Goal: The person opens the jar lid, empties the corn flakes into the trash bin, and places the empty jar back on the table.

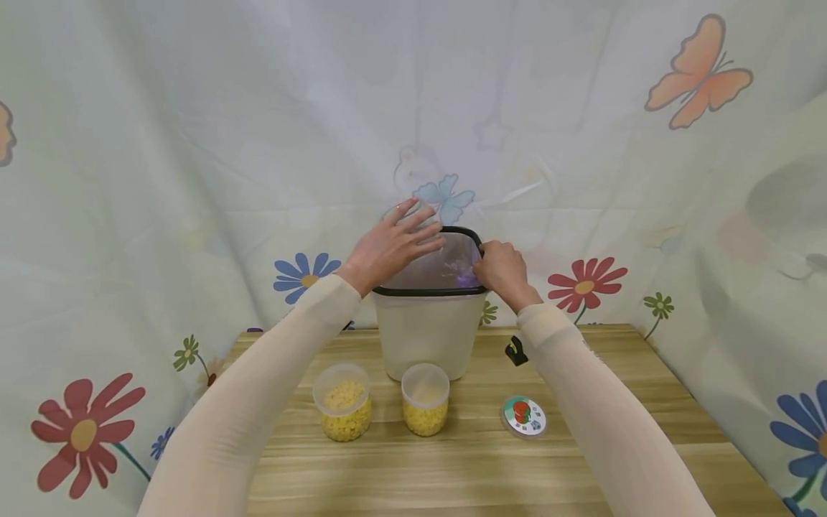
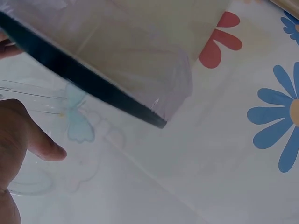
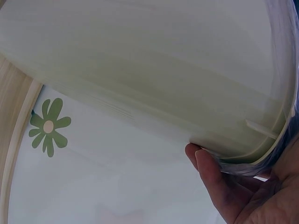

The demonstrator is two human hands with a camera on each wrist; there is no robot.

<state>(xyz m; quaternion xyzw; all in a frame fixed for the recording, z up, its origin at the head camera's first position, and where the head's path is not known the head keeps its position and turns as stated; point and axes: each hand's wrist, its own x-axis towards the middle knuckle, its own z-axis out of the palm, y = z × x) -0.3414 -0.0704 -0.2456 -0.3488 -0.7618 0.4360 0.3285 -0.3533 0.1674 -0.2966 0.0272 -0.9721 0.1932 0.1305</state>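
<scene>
The pale bin [image 1: 426,330] stands toward the back of the table [image 1: 388,481], its wide mouth facing up and edged by a dark rim [image 1: 429,292], with a thin, purplish liner [image 1: 446,267] inside. The right hand [image 1: 502,269] is clamped on the bin's right edge, fingers curled over the rim and against the outer wall. The left hand [image 1: 397,244] is spread over the left side of the mouth, thumb apart from the fingers; whether it touches the rim is hard to tell. Just in front of the bin stands a smaller jar [image 1: 425,418] of yellow bits, and a gap separates it from a wider jar [image 1: 345,424] at its left. A round lid [image 1: 525,416] lies well apart to the right, a small black object [image 1: 515,350] behind it. Wood stretches from the jars toward the viewer; flowered cloth [image 1: 291,143] hangs behind the back edge.
</scene>
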